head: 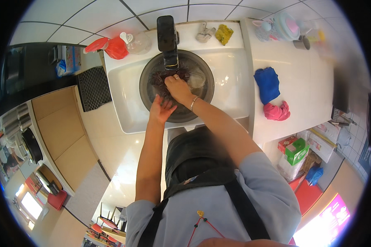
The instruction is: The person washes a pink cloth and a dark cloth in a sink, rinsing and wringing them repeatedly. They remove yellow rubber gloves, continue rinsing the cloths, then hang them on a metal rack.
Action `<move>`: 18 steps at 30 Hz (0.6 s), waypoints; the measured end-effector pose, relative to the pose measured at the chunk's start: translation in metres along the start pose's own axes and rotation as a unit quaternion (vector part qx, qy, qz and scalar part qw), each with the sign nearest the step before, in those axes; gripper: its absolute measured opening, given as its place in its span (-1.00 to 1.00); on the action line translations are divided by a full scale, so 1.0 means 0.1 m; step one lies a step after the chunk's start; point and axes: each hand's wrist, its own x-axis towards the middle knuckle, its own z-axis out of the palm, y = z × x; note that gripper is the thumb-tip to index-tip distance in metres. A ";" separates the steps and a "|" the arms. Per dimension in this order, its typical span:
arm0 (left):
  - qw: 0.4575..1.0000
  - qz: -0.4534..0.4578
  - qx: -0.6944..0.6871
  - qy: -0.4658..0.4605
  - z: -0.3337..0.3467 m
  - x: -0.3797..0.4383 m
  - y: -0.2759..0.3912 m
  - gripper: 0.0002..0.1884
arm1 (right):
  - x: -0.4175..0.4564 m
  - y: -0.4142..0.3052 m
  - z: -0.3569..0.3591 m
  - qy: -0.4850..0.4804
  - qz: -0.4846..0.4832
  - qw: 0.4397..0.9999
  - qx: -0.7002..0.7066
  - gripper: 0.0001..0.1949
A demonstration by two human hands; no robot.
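A round metal basin (145, 92) holding water stands in the white sink (232, 80). Under the black faucet (171, 58), dark reddish-purple pieces (157, 78), too blurred to name, lie in the water. My right hand (177, 88) reaches in among them with curled fingers; its fingertips are hidden, so I cannot tell whether it grips anything. My left hand (162, 108) hovers at the basin's near side, palm up, fingers apart and holding nothing. A pale, rounded, translucent thing (197, 79) is at the basin's right side.
Behind the sink are a red plastic bag (116, 48), a pump bottle (138, 43), a greyish cloth (205, 33) and a yellow sponge (224, 34). A blue cloth (266, 85) and a pink cloth (277, 111) lie on the right counter (306, 80). Left of the sink is a dark mat (94, 89).
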 end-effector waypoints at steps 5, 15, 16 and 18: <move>0.977 0.040 0.003 -0.210 -0.10 0.58 0.14 -0.24 | 0.01 -0.66 -0.50 0.154 0.117 0.891 0.410 -0.75; 0.926 0.155 0.149 -0.311 0.18 0.18 0.09 -0.43 | -0.35 -0.92 -0.73 0.073 0.169 0.850 0.494 -0.81; 0.923 0.145 0.172 -0.312 0.17 0.21 0.12 -0.44 | -0.31 -0.74 -0.59 0.121 0.148 0.903 0.385 -0.81; 0.968 0.109 0.187 -0.129 0.22 0.16 0.09 -0.45 | -0.23 -0.34 -0.34 0.186 0.187 0.936 0.235 -0.79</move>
